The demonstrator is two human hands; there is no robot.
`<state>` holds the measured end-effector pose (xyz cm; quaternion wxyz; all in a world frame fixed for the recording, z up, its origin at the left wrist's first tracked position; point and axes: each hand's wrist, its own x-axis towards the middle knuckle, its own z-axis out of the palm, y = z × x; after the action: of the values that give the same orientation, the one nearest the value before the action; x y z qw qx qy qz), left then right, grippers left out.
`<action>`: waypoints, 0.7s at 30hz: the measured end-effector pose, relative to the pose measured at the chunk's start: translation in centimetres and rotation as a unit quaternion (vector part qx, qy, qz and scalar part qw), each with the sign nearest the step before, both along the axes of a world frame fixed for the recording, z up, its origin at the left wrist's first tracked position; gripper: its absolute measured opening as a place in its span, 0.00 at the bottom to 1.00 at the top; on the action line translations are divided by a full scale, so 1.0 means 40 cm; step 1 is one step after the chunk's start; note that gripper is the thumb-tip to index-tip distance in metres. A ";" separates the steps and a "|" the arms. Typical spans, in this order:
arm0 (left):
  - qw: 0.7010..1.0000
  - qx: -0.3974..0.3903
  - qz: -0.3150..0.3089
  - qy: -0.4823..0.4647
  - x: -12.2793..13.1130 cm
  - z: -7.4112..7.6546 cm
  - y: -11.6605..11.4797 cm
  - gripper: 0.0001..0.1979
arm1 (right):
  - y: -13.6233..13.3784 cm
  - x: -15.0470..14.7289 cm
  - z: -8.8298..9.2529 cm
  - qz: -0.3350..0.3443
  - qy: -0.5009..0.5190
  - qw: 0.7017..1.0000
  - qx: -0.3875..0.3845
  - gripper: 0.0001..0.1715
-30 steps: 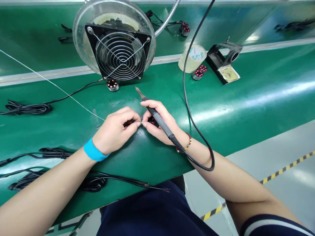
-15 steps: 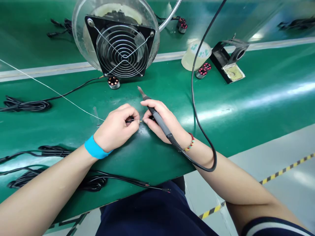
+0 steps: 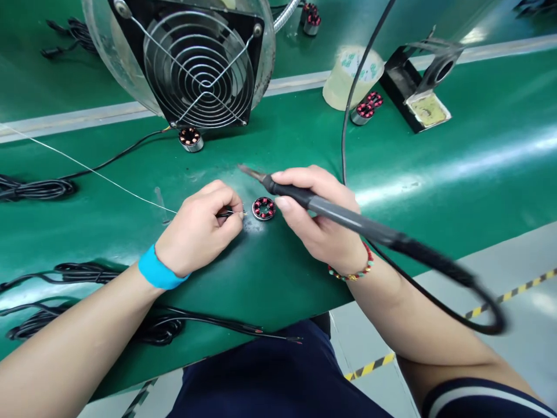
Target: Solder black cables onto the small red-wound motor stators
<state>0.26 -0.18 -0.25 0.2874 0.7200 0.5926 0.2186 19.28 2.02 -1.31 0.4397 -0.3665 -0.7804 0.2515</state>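
Observation:
My left hand (image 3: 202, 223) pinches the end of a black cable (image 3: 225, 213) together with a thin strand of solder wire (image 3: 126, 188), which runs off to the left. Just right of those fingertips, a small round motor stator (image 3: 263, 209) with red windings lies on the green bench. In my right hand (image 3: 324, 215) is a soldering iron (image 3: 348, 217), gripped like a pen. Its tip (image 3: 249, 170) points left, above and apart from the stator. The iron's cord trails over my right forearm.
A fan with a wire guard (image 3: 204, 81) stands at the back, a stator (image 3: 190, 139) below it. Right of it are a tape roll (image 3: 348, 81), more stators (image 3: 366, 109) and an iron stand (image 3: 418, 87). Coiled black cables (image 3: 161, 328) lie at left and front.
My right fingers have come away from the stator, leaving it on the bench. The right hand has moved right, and the iron has swung to a flatter angle. The left hand keeps its pinch.

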 end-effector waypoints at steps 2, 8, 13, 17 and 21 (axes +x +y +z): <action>1.000 -0.002 0.004 0.000 0.002 0.000 0.001 0.06 | -0.004 0.006 0.000 -0.027 0.026 0.999 0.009 0.11; 1.000 -0.002 0.000 -0.008 0.001 -0.001 0.003 0.06 | -0.013 0.015 -0.006 -0.025 0.071 0.997 0.027 0.15; 1.000 -0.009 0.003 0.004 0.003 0.002 0.004 0.06 | -0.014 0.014 -0.002 -0.030 0.049 0.998 0.041 0.14; 1.000 -0.016 0.013 0.017 0.005 0.003 0.006 0.07 | -0.012 0.012 -0.002 -0.011 0.082 0.995 0.051 0.10; 1.000 -0.007 0.010 0.010 0.004 0.001 0.006 0.06 | -0.013 0.012 -0.004 -0.009 0.082 0.996 0.046 0.09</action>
<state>0.42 0.06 -0.22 0.2843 0.7142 0.6040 0.2103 19.74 1.49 -1.49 0.5210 -0.3309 -0.7491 0.2406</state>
